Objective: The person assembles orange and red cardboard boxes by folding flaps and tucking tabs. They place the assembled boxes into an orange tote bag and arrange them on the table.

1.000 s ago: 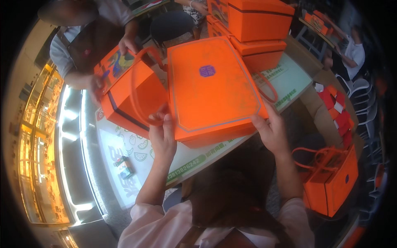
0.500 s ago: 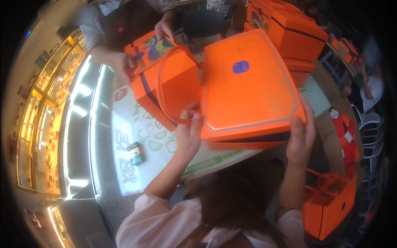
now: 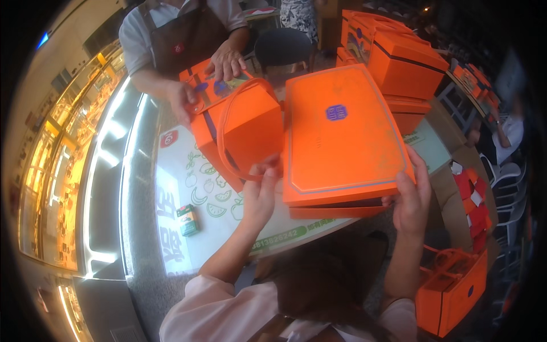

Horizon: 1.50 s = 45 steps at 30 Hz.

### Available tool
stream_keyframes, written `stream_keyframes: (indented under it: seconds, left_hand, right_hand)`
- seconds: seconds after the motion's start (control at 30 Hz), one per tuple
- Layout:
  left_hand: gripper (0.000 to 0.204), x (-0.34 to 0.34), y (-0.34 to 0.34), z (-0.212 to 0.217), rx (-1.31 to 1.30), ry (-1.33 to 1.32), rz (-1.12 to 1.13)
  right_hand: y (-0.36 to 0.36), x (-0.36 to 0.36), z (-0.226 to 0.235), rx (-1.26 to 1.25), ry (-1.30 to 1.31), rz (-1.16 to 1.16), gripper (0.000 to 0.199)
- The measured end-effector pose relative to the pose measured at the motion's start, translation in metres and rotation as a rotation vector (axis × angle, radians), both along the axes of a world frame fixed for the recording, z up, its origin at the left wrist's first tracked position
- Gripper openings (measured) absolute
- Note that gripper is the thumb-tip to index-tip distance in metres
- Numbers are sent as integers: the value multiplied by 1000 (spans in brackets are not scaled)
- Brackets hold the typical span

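A large orange gift box with a purple emblem on its lid is tilted in front of me. My right hand grips its near right corner, thumb on the lid and fingers underneath. My left hand is closed at its near left edge, beside the strap handle; its fingertips are partly hidden. Under the lid's front edge a dark band shows above an orange lower part. Touching or close on the left is a second orange gift box with a looped strap handle, held by a co-worker's hands.
The printed table carries a small green carton. Orange boxes are stacked at the far right. An orange gift bag stands low at the right, near red packets. A lit display case runs along the left.
The large box has come slightly lower and nearer in view, both my hands still on it. The co-worker's hand has flattened on top of the second box, which sits farther right.
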<state>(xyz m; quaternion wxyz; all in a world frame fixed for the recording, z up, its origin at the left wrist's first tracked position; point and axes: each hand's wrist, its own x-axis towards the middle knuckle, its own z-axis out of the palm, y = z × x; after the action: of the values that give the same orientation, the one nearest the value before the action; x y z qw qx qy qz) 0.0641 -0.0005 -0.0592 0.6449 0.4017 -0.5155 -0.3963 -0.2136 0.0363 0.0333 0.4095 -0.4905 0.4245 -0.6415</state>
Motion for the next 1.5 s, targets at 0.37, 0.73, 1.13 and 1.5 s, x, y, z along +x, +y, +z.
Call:
stream_keyframes:
  seconds: [0.37, 0.73, 1.13, 1.5]
  left_hand:
    - [32, 2, -1, 1, 25, 36, 45]
    - [40, 2, 0, 4, 53, 33, 69]
    - [41, -2, -4, 1, 37, 25, 32]
    - [43, -7, -6, 2, 61, 21, 89]
  right_hand:
    - [-10, -8, -13, -159, -189, -17, 56]
    - [11, -43, 15, -565, -451, -95, 56]
    - [61, -156, -2, -717, -229, -737, 49]
    - [19, -201, -13, 142, 980, -861, 45]
